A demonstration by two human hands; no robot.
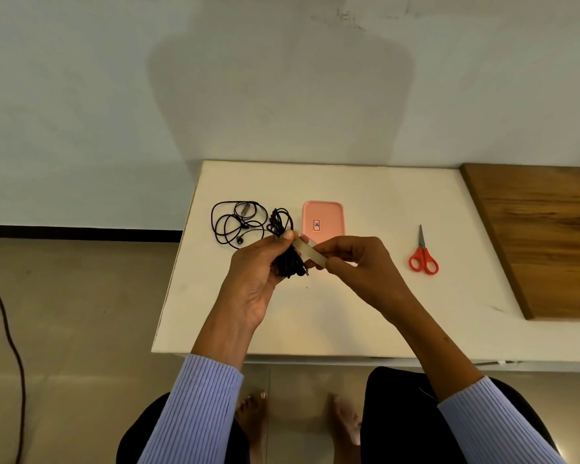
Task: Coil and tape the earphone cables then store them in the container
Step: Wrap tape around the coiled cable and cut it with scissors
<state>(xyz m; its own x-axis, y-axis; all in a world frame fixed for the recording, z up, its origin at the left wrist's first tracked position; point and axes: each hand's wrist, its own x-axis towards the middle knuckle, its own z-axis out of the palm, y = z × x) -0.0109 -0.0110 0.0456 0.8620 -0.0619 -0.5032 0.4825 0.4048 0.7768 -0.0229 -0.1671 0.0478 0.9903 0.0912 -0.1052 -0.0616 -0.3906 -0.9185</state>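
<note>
Earphone cables in black, gathered into a tight bundle point(287, 259), are held above the white rectangular surface point(349, 313), near its middle. The left hand point(258, 276) is clenched around the bundle, thumb tip pressed on top, with cable loops sticking out toward 12 o'clock and the loose ends hanging toward 6 o'clock. The right hand point(359, 266) meets it from 3 o'clock, its fingers point(329, 254) pinching a strip of translucent whitish tape point(307, 251) that runs from the left thumb to the right fingertips across the bundle. A second black earphone cable point(236, 224) lies loosely spread on the surface at 10 o'clock from the hands, its earbuds visible among the loops. A pink rectangular plastic container with a small sticker on its lid point(322, 221) sits at 12 o'clock, just beyond the hands and partly hidden by them. Small scissors with red handles point(423, 256) lie at 3 o'clock, well apart from the right hand, blades pointing toward 12 o'clock. A brown wooden board point(543, 236) lies on the surface's right-hand portion. Both forearms wear ribbed light-purple sleeves point(195, 413). A dark cord point(12, 346) trails over the tiled floor at 8 o'clock.
</note>
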